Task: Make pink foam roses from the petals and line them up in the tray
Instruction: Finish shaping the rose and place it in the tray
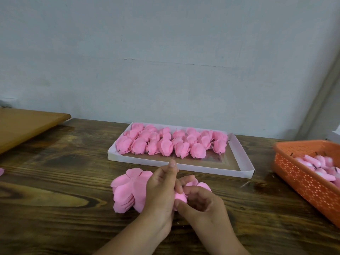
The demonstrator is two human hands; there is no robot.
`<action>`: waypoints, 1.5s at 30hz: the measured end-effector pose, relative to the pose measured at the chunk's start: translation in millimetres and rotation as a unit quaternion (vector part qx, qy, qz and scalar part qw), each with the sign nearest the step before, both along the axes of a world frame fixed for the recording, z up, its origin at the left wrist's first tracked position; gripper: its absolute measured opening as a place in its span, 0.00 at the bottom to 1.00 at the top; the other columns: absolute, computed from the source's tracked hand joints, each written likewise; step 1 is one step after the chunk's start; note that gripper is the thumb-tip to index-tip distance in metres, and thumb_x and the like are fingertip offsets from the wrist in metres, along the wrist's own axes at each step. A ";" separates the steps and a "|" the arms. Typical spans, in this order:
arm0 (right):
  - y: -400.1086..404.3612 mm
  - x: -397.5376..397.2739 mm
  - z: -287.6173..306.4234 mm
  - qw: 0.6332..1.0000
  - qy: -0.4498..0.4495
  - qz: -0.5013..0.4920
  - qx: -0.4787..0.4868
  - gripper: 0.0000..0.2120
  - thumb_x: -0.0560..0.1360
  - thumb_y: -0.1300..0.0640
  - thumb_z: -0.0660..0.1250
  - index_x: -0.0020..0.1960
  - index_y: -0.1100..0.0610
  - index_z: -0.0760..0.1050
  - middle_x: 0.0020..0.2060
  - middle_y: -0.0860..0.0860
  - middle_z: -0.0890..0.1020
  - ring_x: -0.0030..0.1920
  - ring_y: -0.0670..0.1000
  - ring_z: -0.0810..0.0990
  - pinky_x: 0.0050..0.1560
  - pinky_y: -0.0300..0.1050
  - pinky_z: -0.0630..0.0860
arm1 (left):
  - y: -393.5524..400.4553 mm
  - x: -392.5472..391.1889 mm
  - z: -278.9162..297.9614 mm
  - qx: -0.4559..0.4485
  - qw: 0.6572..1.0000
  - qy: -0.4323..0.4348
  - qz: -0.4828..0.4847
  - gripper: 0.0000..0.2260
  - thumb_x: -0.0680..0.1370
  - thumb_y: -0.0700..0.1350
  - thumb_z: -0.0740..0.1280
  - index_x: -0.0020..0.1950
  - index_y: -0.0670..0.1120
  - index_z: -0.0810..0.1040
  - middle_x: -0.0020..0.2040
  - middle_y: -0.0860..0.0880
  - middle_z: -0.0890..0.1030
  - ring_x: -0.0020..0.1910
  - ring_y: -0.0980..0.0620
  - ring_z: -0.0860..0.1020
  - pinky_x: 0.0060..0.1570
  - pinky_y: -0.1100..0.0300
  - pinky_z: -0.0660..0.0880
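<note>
Pink foam roses (171,142) rowed in white tray (244,162) (far half), petal stack (127,192) nearer

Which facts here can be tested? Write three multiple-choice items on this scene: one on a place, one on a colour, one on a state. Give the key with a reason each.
1. Where does the stack of loose petals lie?
A. On the table in front of the tray
B. Inside the basket
C. On the tan board at far left

2. What colour is the basket at the right?
A. White
B. Orange
C. Blue

3. How full is the white tray?
A. No roses in it
B. Packed edge to edge
C. Roses at the back, near strip bare

Key:
1 A, the stack rests on the wooden table, nearer than the tray, by the left hand.
2 B, its perforated wall is orange.
3 C, the finished roses fill the far part only; the right hand and left hold another rose in progress.
</note>
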State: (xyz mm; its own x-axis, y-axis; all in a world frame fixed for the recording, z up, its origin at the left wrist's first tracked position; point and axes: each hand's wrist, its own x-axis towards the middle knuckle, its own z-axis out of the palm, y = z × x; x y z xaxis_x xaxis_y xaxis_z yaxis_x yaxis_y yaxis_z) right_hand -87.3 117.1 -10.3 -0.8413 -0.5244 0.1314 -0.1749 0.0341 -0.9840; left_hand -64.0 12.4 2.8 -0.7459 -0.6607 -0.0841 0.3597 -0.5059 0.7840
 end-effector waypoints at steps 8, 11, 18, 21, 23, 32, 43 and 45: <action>1.7 -3.2 -0.4 0.999 -0.013 0.016 -0.024 0.08 0.69 0.67 0.77 0.41 0.54 0.84 0.38 0.53 0.87 0.41 0.53 0.87 0.45 0.44 0.83 | 0.6 3.0 0.9 -0.022 0.999 -0.002 -0.029 0.20 0.70 0.57 0.70 0.51 0.42 0.76 0.22 0.48 0.68 0.40 0.46 0.87 0.32 0.56 0.81; 2.4 -4.7 2.8 0.999 -0.024 0.021 -0.040 0.07 0.69 0.69 0.76 0.41 0.59 0.84 0.37 0.54 0.87 0.40 0.53 0.86 0.42 0.41 0.81 | 0.0 4.0 2.1 -0.012 0.999 0.006 -0.047 0.19 0.69 0.56 0.71 0.50 0.42 0.76 0.24 0.47 0.70 0.40 0.46 0.87 0.33 0.53 0.82; 9.1 -8.6 16.3 0.995 -0.071 0.007 -0.071 0.06 0.71 0.70 0.73 0.40 0.62 0.82 0.36 0.60 0.86 0.35 0.57 0.85 0.36 0.49 0.82 | -2.5 8.0 5.1 -0.151 0.988 -0.016 0.017 0.23 0.66 0.64 0.71 0.54 0.51 0.81 0.52 0.51 0.87 0.51 0.52 0.85 0.51 0.51 0.81; 16.2 -19.8 28.7 0.994 -0.063 -0.028 -0.084 0.04 0.71 0.62 0.76 0.45 0.60 0.82 0.38 0.56 0.87 0.36 0.57 0.86 0.30 0.44 0.80 | 0.6 13.4 -1.0 -0.298 0.951 -0.016 0.086 0.04 0.81 0.59 0.65 0.53 0.62 0.78 0.54 0.60 0.83 0.56 0.58 0.81 0.58 0.55 0.77; 19.7 -33.4 35.9 0.992 -0.029 -0.080 -0.089 0.04 0.68 0.57 0.77 0.42 0.54 0.84 0.38 0.52 0.87 0.38 0.51 0.86 0.32 0.38 0.78 | 4.9 16.3 -6.1 -0.375 0.919 0.002 0.121 0.11 0.81 0.47 0.62 0.55 0.65 0.76 0.53 0.61 0.81 0.57 0.59 0.79 0.55 0.65 0.75; -1.5 -131.8 56.6 0.961 0.074 -0.263 0.034 0.09 0.70 0.50 0.72 0.48 0.51 0.79 0.42 0.45 0.83 0.44 0.47 0.82 0.49 0.52 0.81 | 11.0 16.1 -11.9 -0.515 0.848 -0.005 0.124 0.20 0.73 0.35 0.61 0.55 0.60 0.75 0.50 0.62 0.79 0.53 0.60 0.79 0.48 0.73 0.72; -22.5 -188.1 29.7 0.939 0.092 -0.243 0.224 0.10 0.71 0.62 0.65 0.32 0.61 0.71 0.26 0.52 0.69 0.26 0.50 0.66 0.27 0.38 0.61 | 10.6 14.8 -11.9 -0.582 0.803 0.010 0.127 0.18 0.71 0.33 0.63 0.51 0.56 0.75 0.47 0.60 0.78 0.49 0.60 0.78 0.46 0.74 0.72; -26.5 -191.5 23.9 0.934 0.102 -0.245 0.240 0.12 0.72 0.62 0.65 0.31 0.59 0.68 0.25 0.51 0.69 0.26 0.49 0.67 0.27 0.39 0.60 | 10.3 13.9 -13.0 -0.583 0.803 0.010 0.121 0.18 0.71 0.33 0.63 0.51 0.55 0.76 0.48 0.60 0.78 0.49 0.60 0.78 0.46 0.74 0.72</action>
